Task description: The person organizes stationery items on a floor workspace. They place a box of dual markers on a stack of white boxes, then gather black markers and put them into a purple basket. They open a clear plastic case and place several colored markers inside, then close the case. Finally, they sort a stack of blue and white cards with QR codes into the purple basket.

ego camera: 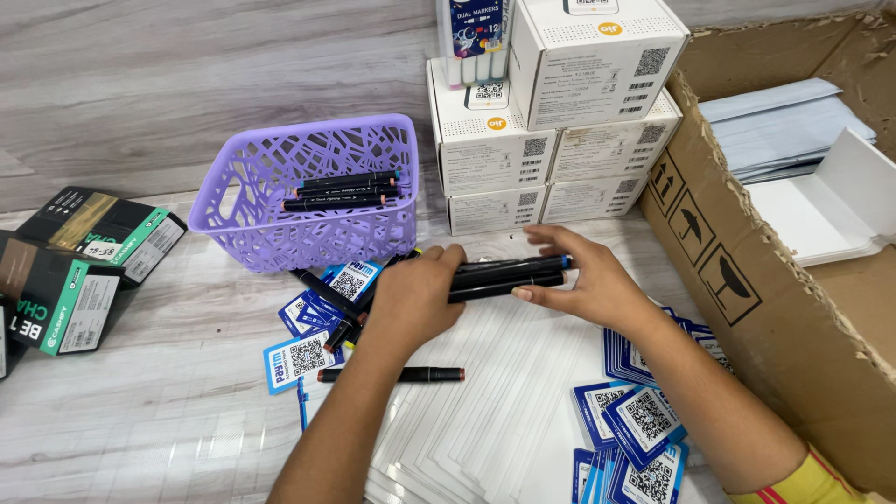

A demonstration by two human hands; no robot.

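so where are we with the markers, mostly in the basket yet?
Not yet. Done: about four black markers lie in the purple basket. In hand: the left hand and right hand grip a bundle of markers between them, above the white sheets. Left: one loose marker on the sheets and a few more on the blue cards beside the basket.

Brightness: I see an evenly bright, cool white scene.
Light source: seems overhead and diffuse; I cannot tell the exact lamp.
Shadows: soft and short beneath the purple basket (pixel 308 191) and under my forearms.
Glare: faint sheen on the white sheets (pixel 504 392) and white boxes (pixel 560 121).
Focus: sharp across the middle; fine print stays crisp.
Blur: slight softness at my left hand (pixel 411 294).
Edges: mild wide-angle stretching towards the corners.
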